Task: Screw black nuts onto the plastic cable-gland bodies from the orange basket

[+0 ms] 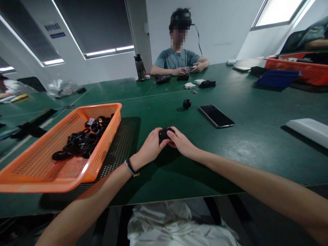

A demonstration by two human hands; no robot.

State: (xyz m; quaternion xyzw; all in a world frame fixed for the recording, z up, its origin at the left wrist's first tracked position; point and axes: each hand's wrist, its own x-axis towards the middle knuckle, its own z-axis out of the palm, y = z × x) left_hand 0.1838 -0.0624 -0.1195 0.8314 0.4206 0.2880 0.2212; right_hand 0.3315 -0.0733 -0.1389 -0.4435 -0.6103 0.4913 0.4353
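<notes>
Between both hands, just above the green table (153,177), is a small round black part (163,134) that looks like plastic. My left hand (151,147) grips it from the left, its thumb toward me. From the other side my right hand (180,142) closes on the same part, thumb pressed on top. The fingers hide much of its shape. Beyond the hands a similar black round piece (187,104) stands alone on the table. To the left, an orange perforated basket (74,181) holds several black rings and round parts (87,140) in a loose heap.
A phone (216,116) lies right of the hands, with a white object (311,130) farther right. Across the table sits a person (179,56) with small things before them and a dark bottle (139,67) nearby. A blue bin (278,78) and red-orange crate (297,70) stand back right.
</notes>
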